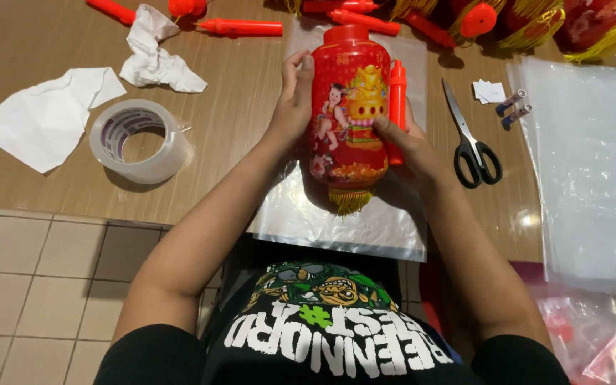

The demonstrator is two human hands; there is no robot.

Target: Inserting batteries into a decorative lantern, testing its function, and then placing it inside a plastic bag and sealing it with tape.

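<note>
Between the two hands stands a red lantern [348, 114]: the left hand [295, 100] clasps its side, the right hand [409, 146] grips lantern and orange stick [397, 89]; scissors [469, 139] lie just right.

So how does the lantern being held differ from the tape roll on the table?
The lantern is red and opaque with a printed picture and a yellow fringe at its bottom; the tape roll is clear and plain. The lantern is a closed barrel shape, while the tape roll is an open ring. The lantern is gripped between the left hand and right hand above a clear plastic sheet; the tape roll lies flat, untouched. Both are round.
</note>
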